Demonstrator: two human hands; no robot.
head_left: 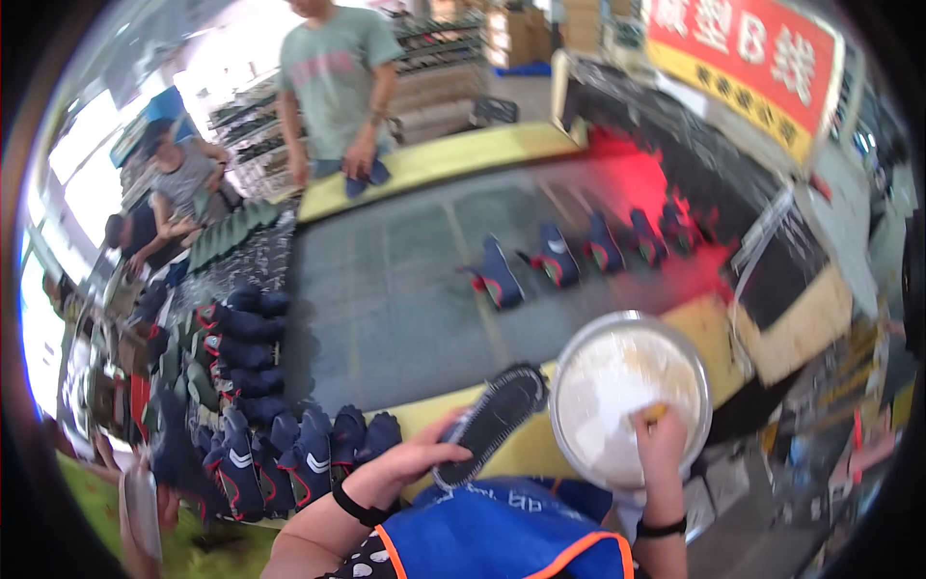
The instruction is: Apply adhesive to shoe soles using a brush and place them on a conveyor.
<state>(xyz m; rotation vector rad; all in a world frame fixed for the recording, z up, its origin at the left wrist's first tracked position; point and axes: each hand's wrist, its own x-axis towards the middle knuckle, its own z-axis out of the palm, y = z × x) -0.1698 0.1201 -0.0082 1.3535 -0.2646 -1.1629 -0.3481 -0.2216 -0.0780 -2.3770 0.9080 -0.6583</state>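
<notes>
In my left hand (pixel 429 454) is a dark shoe upper (pixel 492 425), tilted, its black stitched underside turned up. The fingers close round its near end. My right hand (pixel 664 444) reaches into a round metal bowl (pixel 705 386) of white paste (pixel 603 396). Pinched in its fingers is a small yellow piece (pixel 656 413), its kind too small to make out. The bowl stands just right of the upper's far end.
A dark conveyor belt (pixel 386 289) with yellow edges lies ahead. Several navy shoe uppers (pixel 497 275) stand on it toward a red-lit opening (pixel 646 174). More navy uppers (pixel 309 454) crowd the left. Across the belt, a person (pixel 338 87) touches dark uppers (pixel 367 180); another person (pixel 183 174) sits left.
</notes>
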